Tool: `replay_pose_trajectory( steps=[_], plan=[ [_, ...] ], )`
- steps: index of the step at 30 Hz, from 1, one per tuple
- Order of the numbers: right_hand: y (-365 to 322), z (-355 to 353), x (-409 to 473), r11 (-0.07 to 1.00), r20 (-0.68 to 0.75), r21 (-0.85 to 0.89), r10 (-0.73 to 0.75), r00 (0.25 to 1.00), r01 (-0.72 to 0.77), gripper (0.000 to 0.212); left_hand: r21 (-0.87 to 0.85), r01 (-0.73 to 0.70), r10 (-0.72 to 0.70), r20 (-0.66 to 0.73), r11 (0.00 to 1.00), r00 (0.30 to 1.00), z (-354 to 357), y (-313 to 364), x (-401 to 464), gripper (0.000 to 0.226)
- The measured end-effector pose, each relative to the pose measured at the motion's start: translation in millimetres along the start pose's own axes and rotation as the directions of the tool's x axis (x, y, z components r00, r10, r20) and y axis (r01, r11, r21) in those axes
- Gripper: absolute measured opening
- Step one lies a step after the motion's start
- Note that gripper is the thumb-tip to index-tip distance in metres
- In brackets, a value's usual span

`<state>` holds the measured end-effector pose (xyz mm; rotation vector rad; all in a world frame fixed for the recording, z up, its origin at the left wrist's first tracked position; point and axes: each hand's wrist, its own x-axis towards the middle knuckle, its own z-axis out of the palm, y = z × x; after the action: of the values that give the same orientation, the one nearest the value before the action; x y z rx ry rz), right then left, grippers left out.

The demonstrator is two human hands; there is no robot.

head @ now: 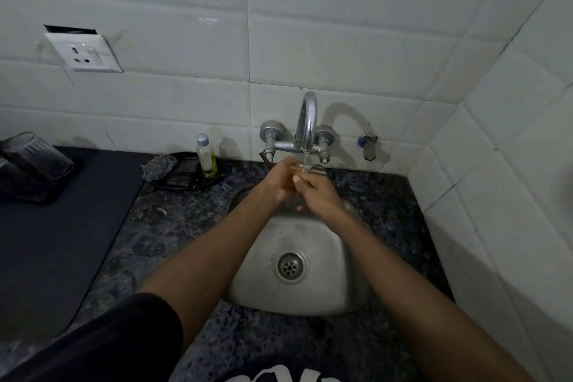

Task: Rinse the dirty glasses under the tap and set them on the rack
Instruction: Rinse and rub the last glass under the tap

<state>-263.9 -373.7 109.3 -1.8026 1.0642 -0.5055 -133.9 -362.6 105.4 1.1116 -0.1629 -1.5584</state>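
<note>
Glass: under tap, 12 o'clock of sink.
Left hand: I see it wrapped round glass.
Right hand: fingers curled on glass.
Rack: far off at 9 o'clock; left hand nearer.

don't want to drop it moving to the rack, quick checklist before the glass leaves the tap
1. Water running from the tap onto the glass: ok.
2. Left hand gripping the glass: ok.
3. Right hand on the glass: ok.
4. Glass rinsed clean: cannot tell, hands cover most of it.
5. Free spot on the rack, far left, already holding an upturned glass: cannot tell.
6. Glass over the sink for drips: ok.
</note>
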Motion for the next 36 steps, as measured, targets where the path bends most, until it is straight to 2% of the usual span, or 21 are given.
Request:
replay_pose_trajectory(
  steps=[1, 3, 5, 6, 7, 8, 10, 12, 14, 17, 19, 22, 23, 24, 27, 28, 29, 30, 33, 34, 36],
  plan=[
    [-3, 1, 1, 1.000, -0.013, -0.003, -0.007, 1.000, 0.007, 0.031, -0.015, -0.007, 0.007, 0.006, 1.000, 1.000, 0, -1, 1, 0.025],
    [-2, -4, 3, 0.933, 0.031, -0.304, -0.195, 0.980, 0.195, 0.034, -0.051, 0.022, -0.021, 0.016, 0.998, 1.000, -1, -1, 0, 0.028],
    [-1, -12, 1, 0.692, 0.188, -0.661, -0.222, 0.957, 0.291, 0.041, -0.034, 0.063, -0.062, 0.019, 0.997, 0.998, -2, 2, -1, 0.030],
    [2, -16, 3, 0.580, 0.227, -0.756, -0.203, 0.952, 0.304, 0.045, -0.010, 0.065, -0.065, -0.003, 0.998, 0.998, -2, 4, -2, 0.035],
    [7, -16, 4, 0.555, 0.224, -0.775, -0.209, 0.952, 0.304, 0.046, -0.005, 0.064, -0.064, -0.013, 0.998, 0.998, -1, 5, -3, 0.037],
    [8, -13, 2, 0.618, 0.207, -0.726, -0.223, 0.953, 0.302, 0.040, -0.002, 0.058, -0.058, -0.025, 0.998, 0.998, 0, 6, -5, 0.036],
    [0, -7, -2, 0.871, 0.113, -0.437, -0.195, 0.974, 0.225, 0.026, -0.028, 0.046, -0.046, -0.022, 0.999, 0.999, 3, 3, -7, 0.032],
    [-9, -2, -1, 0.971, 0.039, -0.218, -0.094, 0.995, 0.101, 0.029, -0.069, 0.028, -0.028, 0.002, 0.997, 1.000, 4, -1, -6, 0.029],
    [-8, -3, 3, 0.918, 0.034, -0.358, -0.171, 0.985, 0.172, 0.031, -0.099, 0.038, -0.036, 0.026, 0.994, 0.999, 2, -2, -5, 0.029],
    [0, -10, 3, 0.713, 0.168, -0.643, -0.224, 0.960, 0.279, 0.037, -0.035, 0.043, -0.040, 0.079, 0.998, 0.996, 0, 8, -7, 0.032],
    [3, -13, 2, 0.765, 0.169, -0.569, -0.252, 0.953, 0.303, 0.042, 0.002, 0.021, -0.021, 0.100, 1.000, 0.995, 0, 12, -10, 0.021],
    [-14, -9, 1, 0.972, 0.091, -0.194, -0.113, 0.989, 0.129, 0.033, -0.053, -0.009, 0.013, 0.079, 0.999, 0.997, 1, 7, -8, 0.021],
    [-20, -8, 2, 0.984, 0.068, -0.151, -0.082, 0.994, 0.092, 0.030, -0.081, -0.008, 0.013, 0.061, 0.997, 0.998, 1, 5, -7, 0.028],
    [-22, -7, 4, 0.964, 0.068, -0.232, -0.118, 0.991, 0.131, 0.028, -0.112, 0.008, -0.002, 0.054, 0.994, 0.999, 1, 3, -7, 0.035],
    [-19, -13, 2, 0.701, 0.208, -0.652, -0.201, 0.957, 0.289, 0.031, -0.152, 0.078, -0.066, 0.085, 0.985, 0.994, -2, 7, -8, 0.042],
    [-14, -15, 2, 0.619, 0.238, -0.719, -0.207, 0.949, 0.316, 0.036, -0.115, 0.072, -0.067, 0.052, 0.991, 0.996, -3, 9, -9, 0.043],
    [-9, -16, 2, 0.612, 0.238, -0.719, -0.230, 0.944, 0.330, 0.037, -0.077, 0.061, -0.060, 0.010, 0.995, 0.998, -5, 10, -8, 0.043],
    [-7, -15, 0, 0.672, 0.224, -0.664, -0.240, 0.945, 0.328, 0.035, -0.050, 0.055, -0.056, -0.014, 0.997, 0.998, -5, 11, -7, 0.040],
    [-16, -4, -3, 0.935, 0.117, -0.303, -0.156, 0.981, 0.185, 0.029, -0.043, 0.030, -0.030, -0.002, 0.999, 1.000, -3, 7, -8, 0.037],
    [-20, 0, -1, 0.954, 0.087, -0.253, -0.143, 0.986, 0.160, 0.029, -0.046, 0.026, -0.026, 0.003, 0.999, 1.000, -3, 5, -8, 0.039],
    [-19, 1, 4, 0.889, 0.093, -0.396, -0.209, 0.973, 0.229, 0.028, -0.065, 0.036, -0.036, 0.010, 0.997, 0.999, -1, 4, -11, 0.041]
  ],
)
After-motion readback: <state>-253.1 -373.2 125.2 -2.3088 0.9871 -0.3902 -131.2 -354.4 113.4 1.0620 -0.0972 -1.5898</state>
